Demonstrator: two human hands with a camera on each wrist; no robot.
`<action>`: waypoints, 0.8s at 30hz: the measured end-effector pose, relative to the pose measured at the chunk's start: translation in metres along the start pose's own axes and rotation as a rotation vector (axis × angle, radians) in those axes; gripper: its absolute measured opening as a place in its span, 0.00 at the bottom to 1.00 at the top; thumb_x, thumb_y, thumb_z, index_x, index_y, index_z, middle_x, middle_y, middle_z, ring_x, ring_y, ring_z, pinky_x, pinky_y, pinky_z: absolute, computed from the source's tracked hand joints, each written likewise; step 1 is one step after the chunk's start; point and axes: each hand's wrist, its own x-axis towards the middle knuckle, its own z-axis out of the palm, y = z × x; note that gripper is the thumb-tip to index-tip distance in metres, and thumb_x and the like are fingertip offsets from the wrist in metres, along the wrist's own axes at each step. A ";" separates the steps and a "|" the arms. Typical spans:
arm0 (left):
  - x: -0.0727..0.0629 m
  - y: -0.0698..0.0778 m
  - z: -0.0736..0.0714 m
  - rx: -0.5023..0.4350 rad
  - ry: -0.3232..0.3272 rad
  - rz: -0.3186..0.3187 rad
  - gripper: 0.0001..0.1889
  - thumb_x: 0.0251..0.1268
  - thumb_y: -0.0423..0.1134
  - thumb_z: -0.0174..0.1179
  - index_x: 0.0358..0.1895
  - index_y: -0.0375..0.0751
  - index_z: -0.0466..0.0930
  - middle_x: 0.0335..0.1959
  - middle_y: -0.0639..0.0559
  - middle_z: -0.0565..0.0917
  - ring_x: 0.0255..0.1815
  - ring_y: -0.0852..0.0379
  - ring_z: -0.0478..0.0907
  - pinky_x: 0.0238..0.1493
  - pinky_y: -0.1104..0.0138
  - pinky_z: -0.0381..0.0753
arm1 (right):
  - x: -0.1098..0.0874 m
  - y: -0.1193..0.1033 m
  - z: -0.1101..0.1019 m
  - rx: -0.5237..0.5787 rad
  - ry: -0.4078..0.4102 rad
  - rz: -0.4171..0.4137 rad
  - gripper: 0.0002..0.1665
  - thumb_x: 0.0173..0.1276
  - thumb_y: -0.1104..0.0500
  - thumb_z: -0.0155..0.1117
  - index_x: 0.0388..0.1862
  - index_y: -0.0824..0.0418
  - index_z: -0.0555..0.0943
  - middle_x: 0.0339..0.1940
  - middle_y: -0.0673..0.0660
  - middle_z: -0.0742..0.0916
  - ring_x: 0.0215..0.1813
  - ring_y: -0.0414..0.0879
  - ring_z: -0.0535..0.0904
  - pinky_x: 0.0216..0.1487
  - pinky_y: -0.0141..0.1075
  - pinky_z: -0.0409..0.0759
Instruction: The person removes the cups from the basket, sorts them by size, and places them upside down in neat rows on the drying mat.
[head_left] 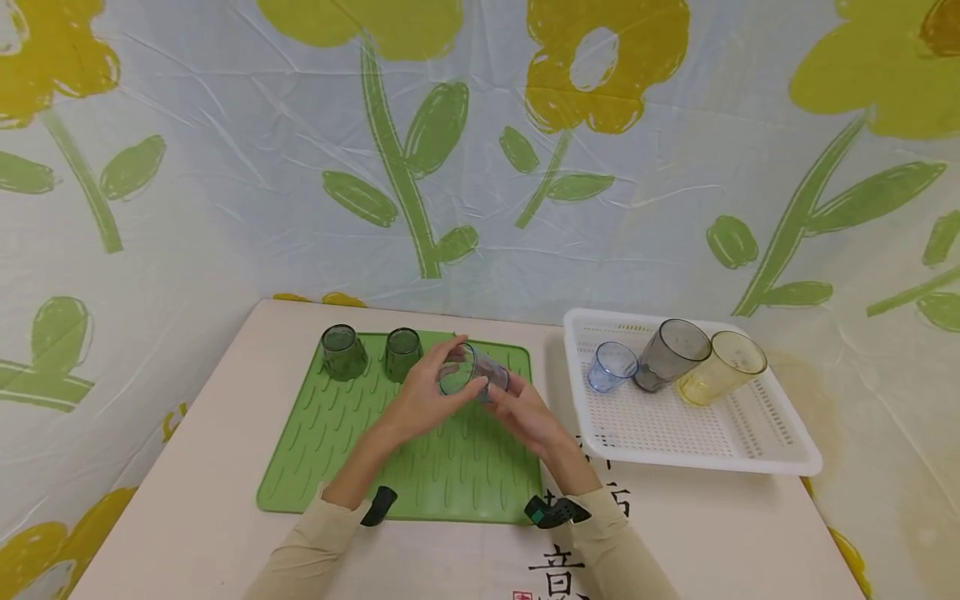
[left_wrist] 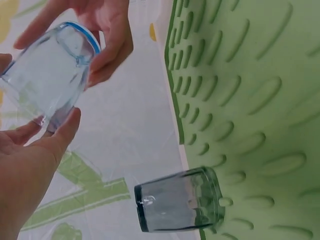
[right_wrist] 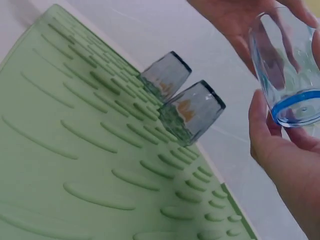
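Head view: mid-frame, the left hand (head_left: 423,402) and right hand (head_left: 528,417) hold a tilted glass (head_left: 491,372) above the green mat (head_left: 465,475), angled inward from the lower edge; apparently a turning step, next calling for steady support. Left wrist view: upper left, fingers (left_wrist: 65,131) pinch one end. Right wrist view: upper right, fingers grip the blue-ringed end.

A transparent drinking glass (head_left: 486,367), faintly blue, is held aloft above the green mat (head_left: 420,479), tipped onto its side rather than upright. Its mouth faces the left hand (head_left: 424,398), which grips that end, while its base (ringed in a deeper, brighter blue) sits in the fingers of the right hand (head_left: 529,414).
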 end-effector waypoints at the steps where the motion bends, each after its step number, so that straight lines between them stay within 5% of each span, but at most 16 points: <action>1: -0.001 0.000 -0.001 0.003 -0.002 -0.004 0.36 0.71 0.40 0.68 0.77 0.39 0.63 0.66 0.36 0.73 0.69 0.39 0.71 0.70 0.53 0.74 | 0.000 0.000 0.000 0.014 0.005 -0.009 0.46 0.75 0.52 0.68 0.77 0.76 0.57 0.64 0.54 0.78 0.62 0.41 0.78 0.74 0.43 0.69; 5: -0.003 -0.002 -0.005 -0.004 -0.020 -0.037 0.38 0.69 0.41 0.70 0.78 0.40 0.62 0.68 0.39 0.73 0.70 0.42 0.71 0.69 0.50 0.75 | 0.001 -0.003 0.001 0.056 0.020 -0.031 0.42 0.76 0.56 0.67 0.77 0.75 0.58 0.68 0.61 0.76 0.64 0.44 0.78 0.72 0.39 0.72; 15: -0.010 -0.009 -0.012 0.002 -0.026 -0.019 0.38 0.66 0.41 0.73 0.75 0.36 0.64 0.64 0.40 0.74 0.66 0.44 0.74 0.67 0.47 0.76 | 0.006 -0.020 0.015 0.086 0.056 -0.027 0.45 0.76 0.58 0.66 0.83 0.62 0.53 0.77 0.67 0.65 0.72 0.55 0.72 0.76 0.55 0.64; 24: -0.013 -0.019 -0.013 0.173 -0.016 -0.034 0.39 0.65 0.46 0.73 0.74 0.36 0.65 0.61 0.41 0.72 0.63 0.45 0.73 0.65 0.47 0.76 | 0.021 -0.022 0.028 -0.067 0.126 -0.088 0.36 0.76 0.63 0.64 0.78 0.59 0.63 0.66 0.60 0.75 0.66 0.52 0.74 0.62 0.39 0.78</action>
